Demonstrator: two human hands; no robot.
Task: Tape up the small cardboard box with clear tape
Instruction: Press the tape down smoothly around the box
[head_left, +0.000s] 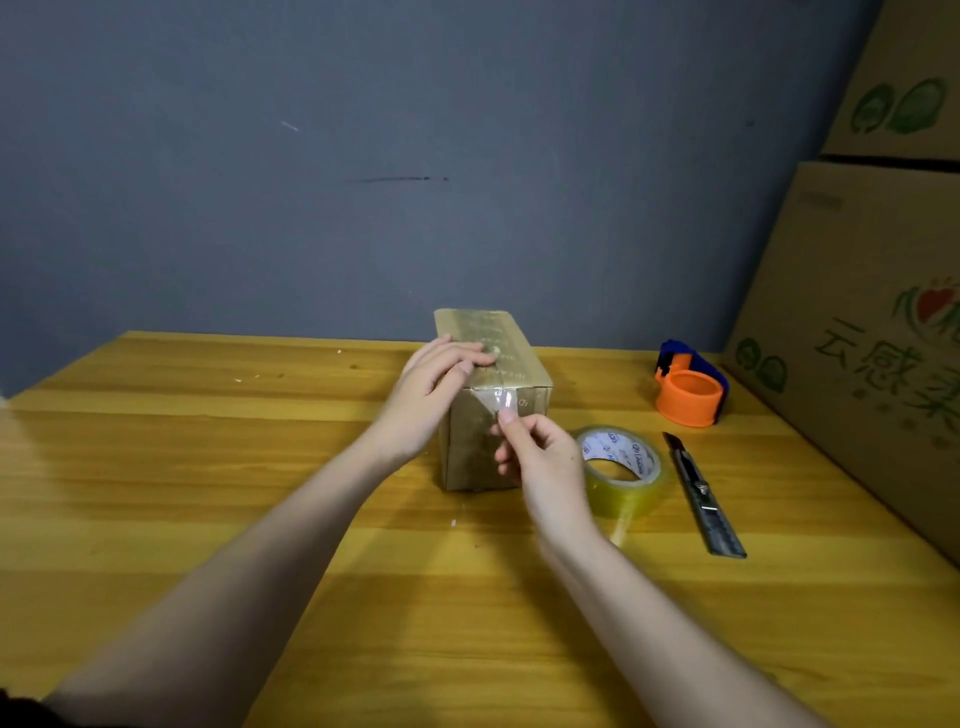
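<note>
Wooden bench, grey wall behind. Small cardboard box mid-bench toward the back edge, top already taped. Left hand presses flat on it; right hand pinches the tape end down the near face. Tape roll beside; other seams probably remain.

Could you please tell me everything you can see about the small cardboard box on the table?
The small cardboard box is brown, oblong and closed, standing on the wooden table with one end toward the camera. Glossy clear tape runs along its top and over the near edge. The left hand rests on top; the right hand pinches the tape end at its near face.
</note>
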